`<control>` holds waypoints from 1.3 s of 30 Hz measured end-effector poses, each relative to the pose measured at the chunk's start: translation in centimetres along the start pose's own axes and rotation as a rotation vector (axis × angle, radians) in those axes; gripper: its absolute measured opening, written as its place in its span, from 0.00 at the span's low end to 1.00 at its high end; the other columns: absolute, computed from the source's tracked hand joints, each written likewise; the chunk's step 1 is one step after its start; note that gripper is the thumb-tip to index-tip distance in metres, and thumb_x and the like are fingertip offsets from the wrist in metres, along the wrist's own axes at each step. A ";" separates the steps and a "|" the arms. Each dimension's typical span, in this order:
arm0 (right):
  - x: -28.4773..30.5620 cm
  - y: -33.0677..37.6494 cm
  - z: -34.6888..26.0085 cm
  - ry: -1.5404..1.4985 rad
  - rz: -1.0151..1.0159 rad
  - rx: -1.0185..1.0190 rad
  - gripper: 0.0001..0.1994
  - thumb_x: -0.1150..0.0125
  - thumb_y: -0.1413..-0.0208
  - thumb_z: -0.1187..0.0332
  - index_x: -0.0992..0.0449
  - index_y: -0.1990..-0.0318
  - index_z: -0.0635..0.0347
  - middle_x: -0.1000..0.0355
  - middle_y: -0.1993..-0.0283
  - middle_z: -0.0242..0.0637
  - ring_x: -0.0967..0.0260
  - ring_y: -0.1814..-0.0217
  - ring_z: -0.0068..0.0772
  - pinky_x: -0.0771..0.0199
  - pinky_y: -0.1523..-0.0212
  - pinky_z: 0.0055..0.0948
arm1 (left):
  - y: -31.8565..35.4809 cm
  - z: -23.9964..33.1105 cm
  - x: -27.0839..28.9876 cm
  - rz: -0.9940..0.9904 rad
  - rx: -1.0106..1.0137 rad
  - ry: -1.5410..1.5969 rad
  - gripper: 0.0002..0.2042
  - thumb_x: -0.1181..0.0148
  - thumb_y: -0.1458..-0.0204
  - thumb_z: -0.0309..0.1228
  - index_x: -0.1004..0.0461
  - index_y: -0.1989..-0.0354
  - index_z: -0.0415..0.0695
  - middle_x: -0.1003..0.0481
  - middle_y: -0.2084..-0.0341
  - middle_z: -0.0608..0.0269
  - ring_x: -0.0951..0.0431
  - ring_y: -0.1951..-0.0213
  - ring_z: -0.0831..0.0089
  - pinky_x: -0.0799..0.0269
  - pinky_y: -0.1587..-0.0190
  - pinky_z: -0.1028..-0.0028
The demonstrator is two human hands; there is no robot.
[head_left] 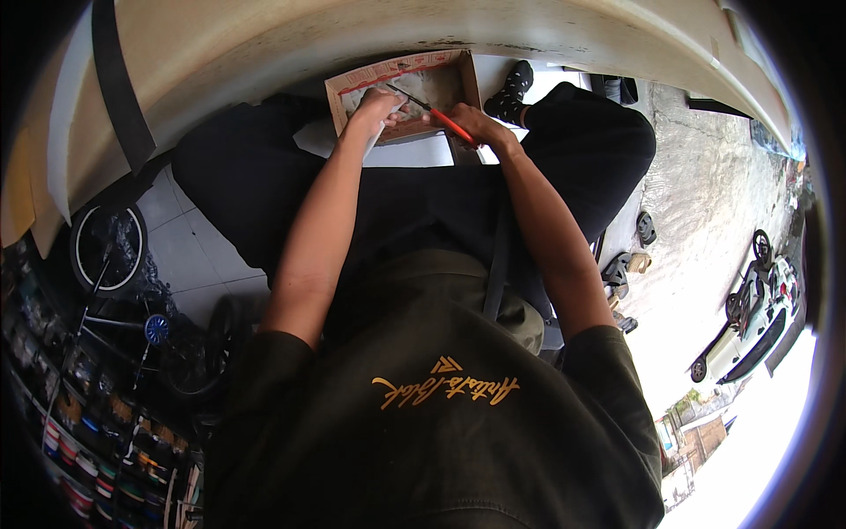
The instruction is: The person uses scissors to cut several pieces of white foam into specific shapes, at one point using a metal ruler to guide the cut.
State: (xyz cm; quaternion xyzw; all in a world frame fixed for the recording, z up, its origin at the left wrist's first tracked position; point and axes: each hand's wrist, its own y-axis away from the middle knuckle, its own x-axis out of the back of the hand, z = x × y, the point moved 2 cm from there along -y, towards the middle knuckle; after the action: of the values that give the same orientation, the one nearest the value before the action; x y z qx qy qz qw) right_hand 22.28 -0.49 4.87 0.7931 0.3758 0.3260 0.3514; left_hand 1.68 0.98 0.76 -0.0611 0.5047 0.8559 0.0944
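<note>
Here the left hand (pixel 381 108) is pressing flat on a cardboard box (pixel 401 88), while the right hand (pixel 476 125) is gripping a red-handled tool (pixel 436 115), its tip lying over the box.

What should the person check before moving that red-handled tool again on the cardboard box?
1. Left hand steadying the cardboard box: ok, it rests on the box's open top.
2. Right hand gripping the red-handled tool: ok, fingers wrap the handle.
3. Tool tip away from the left fingers: not ok, the dark tip lies right beside them.
4. Box sitting steady: cannot tell, its underside is hidden behind the legs.
5. What kind of tip the tool has: cannot tell, too small to see.
6. Foot in the black sock away from the tool: ok, it sits to the right of the box.
</note>
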 end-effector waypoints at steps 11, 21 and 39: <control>-0.1 1.2 -1.1 0.015 0.005 -0.015 0.40 0.63 0.55 0.21 0.39 0.87 0.55 0.49 0.90 0.29 0.47 0.85 0.25 0.44 0.78 0.34 | -0.5 -0.4 1.2 0.219 -0.137 -0.027 0.09 0.35 0.52 0.22 0.24 0.64 0.31 0.22 0.72 0.52 0.26 0.79 0.70 0.32 0.81 0.73; 0.2 1.3 -1.4 -0.111 -0.041 0.018 0.44 0.55 0.62 0.19 0.35 0.86 0.61 0.48 0.90 0.32 0.44 0.85 0.28 0.43 0.79 0.36 | -0.2 -0.2 1.7 0.188 -0.169 0.135 0.12 0.37 0.55 0.14 0.28 0.61 0.23 0.23 0.66 0.44 0.20 0.66 0.59 0.18 0.65 0.68; 0.6 0.4 -0.7 -0.284 -0.088 -0.049 0.37 0.43 0.58 0.28 0.38 0.90 0.57 0.47 0.91 0.28 0.46 0.90 0.23 0.47 0.88 0.28 | 0.0 0.3 1.9 0.080 -0.140 0.454 0.13 0.41 0.54 0.09 0.33 0.60 0.23 0.25 0.66 0.37 0.20 0.65 0.49 0.17 0.61 0.58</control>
State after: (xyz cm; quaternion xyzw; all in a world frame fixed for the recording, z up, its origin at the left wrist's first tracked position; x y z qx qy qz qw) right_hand 22.24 0.06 5.71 0.8052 0.3488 0.2037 0.4343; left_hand -0.21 1.43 0.53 -0.2386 0.4546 0.8561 -0.0599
